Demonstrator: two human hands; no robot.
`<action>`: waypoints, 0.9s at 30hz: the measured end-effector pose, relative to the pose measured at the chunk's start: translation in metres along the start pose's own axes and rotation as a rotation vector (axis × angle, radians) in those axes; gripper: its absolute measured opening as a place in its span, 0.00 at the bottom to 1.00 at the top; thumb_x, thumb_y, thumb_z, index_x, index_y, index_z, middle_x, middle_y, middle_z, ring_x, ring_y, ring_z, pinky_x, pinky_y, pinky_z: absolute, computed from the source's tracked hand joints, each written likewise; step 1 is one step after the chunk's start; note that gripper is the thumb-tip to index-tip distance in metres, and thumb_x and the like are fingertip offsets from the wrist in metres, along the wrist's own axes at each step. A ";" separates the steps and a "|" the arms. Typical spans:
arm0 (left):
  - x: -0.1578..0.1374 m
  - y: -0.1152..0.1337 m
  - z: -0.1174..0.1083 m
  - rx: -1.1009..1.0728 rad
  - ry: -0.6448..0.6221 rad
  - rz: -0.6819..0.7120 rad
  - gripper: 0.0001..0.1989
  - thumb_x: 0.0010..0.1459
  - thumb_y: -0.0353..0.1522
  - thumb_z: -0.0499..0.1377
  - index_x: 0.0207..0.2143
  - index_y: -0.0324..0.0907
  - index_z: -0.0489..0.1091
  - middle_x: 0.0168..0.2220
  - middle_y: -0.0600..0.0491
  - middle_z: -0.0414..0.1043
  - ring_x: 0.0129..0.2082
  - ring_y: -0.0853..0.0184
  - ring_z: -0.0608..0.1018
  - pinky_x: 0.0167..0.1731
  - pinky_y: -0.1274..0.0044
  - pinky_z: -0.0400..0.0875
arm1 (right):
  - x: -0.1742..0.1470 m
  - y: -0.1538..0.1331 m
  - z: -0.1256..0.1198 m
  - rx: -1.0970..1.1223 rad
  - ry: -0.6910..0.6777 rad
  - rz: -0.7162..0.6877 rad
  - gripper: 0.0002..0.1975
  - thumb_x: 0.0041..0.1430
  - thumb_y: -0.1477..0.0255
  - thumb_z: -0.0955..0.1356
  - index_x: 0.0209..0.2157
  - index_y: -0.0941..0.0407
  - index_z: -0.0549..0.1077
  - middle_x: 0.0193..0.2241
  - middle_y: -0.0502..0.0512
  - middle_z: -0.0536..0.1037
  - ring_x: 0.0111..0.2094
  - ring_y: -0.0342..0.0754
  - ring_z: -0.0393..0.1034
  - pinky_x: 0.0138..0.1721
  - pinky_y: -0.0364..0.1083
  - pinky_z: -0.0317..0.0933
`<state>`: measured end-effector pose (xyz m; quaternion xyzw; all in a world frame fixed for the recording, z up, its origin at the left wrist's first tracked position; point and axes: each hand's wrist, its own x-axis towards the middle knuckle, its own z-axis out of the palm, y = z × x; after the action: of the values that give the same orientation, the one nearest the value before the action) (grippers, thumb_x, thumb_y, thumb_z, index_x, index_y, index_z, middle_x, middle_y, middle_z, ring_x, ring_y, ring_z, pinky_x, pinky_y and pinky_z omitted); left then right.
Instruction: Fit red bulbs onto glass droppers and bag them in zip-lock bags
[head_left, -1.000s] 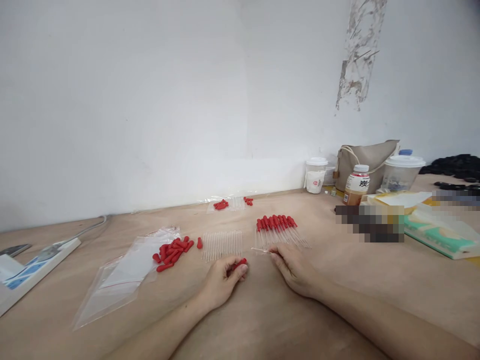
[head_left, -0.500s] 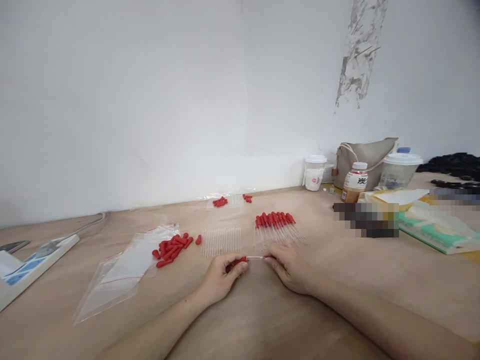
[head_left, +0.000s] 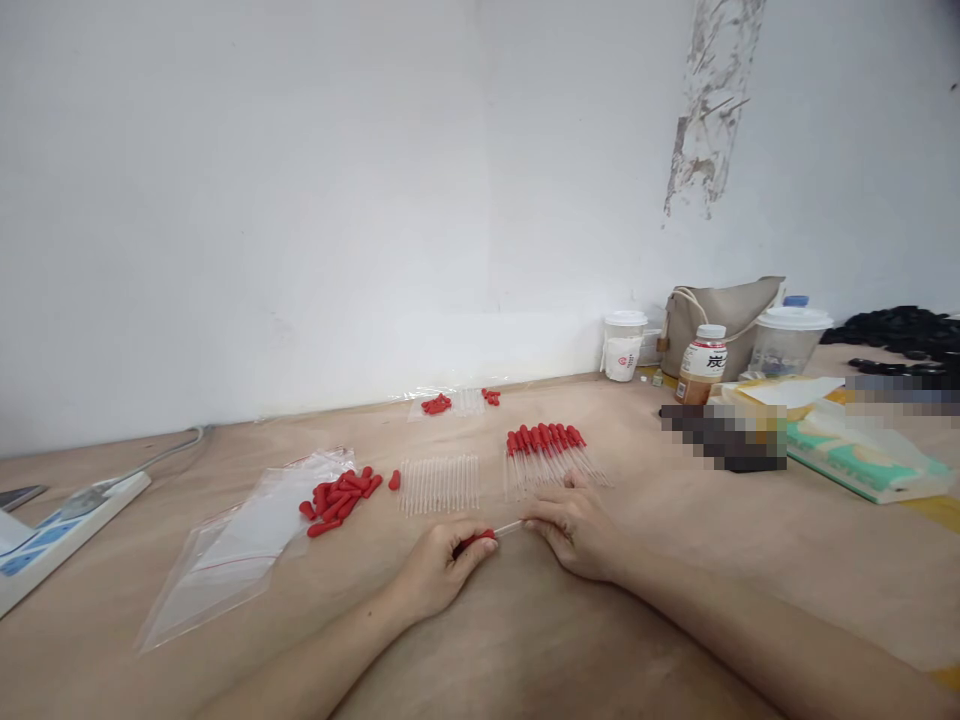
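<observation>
My left hand (head_left: 442,565) is closed on a red rubber bulb (head_left: 487,534), mostly covered by the fingers. A thin glass dropper tube (head_left: 508,527) runs from the bulb to my right hand (head_left: 574,530), whose thumb and fingers pinch its far end. Just beyond the hands lies a row of bare glass tubes (head_left: 439,485). To its right sits a fanned group of droppers with red bulbs (head_left: 546,440). Loose red bulbs (head_left: 341,500) are heaped left of the row, with a single bulb (head_left: 394,480) close beside it.
Clear zip bags (head_left: 240,545) lie at left, near a power strip (head_left: 75,530). Against the wall is another bag with small red bulbs (head_left: 436,404). A paper cup (head_left: 624,345), a drink bottle (head_left: 703,365), a grey bag (head_left: 724,310) and a green tissue pack (head_left: 862,455) stand or lie at right.
The glass tube now slants up toward my right hand, where it was level before. My left hand has dropped slightly. The whole view has shifted a little.
</observation>
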<state>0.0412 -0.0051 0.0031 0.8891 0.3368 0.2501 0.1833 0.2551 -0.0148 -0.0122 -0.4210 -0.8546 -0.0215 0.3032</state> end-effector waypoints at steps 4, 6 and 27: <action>-0.001 0.000 0.000 0.051 -0.015 -0.004 0.14 0.60 0.33 0.48 0.23 0.39 0.64 0.22 0.57 0.62 0.26 0.71 0.66 0.27 0.81 0.58 | -0.001 -0.003 0.005 -0.030 0.038 -0.038 0.10 0.56 0.76 0.59 0.27 0.55 0.70 0.24 0.49 0.74 0.25 0.40 0.60 0.33 0.45 0.41; -0.001 0.000 0.000 0.066 -0.022 -0.003 0.13 0.59 0.33 0.48 0.24 0.39 0.64 0.23 0.57 0.62 0.26 0.71 0.66 0.26 0.81 0.58 | -0.001 -0.005 0.007 -0.025 0.032 -0.043 0.10 0.56 0.76 0.59 0.25 0.56 0.69 0.22 0.48 0.73 0.24 0.40 0.60 0.33 0.45 0.41; -0.002 -0.002 0.006 0.027 0.120 -0.014 0.09 0.57 0.33 0.51 0.40 0.44 0.67 0.32 0.53 0.67 0.29 0.69 0.69 0.30 0.79 0.63 | -0.002 0.000 -0.014 -0.295 -0.122 -0.099 0.09 0.49 0.79 0.62 0.32 0.56 0.71 0.32 0.56 0.71 0.35 0.48 0.60 0.36 0.47 0.46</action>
<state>0.0420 -0.0060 -0.0033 0.8725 0.3569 0.2968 0.1524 0.2630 -0.0202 -0.0023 -0.4189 -0.8787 -0.1361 0.1842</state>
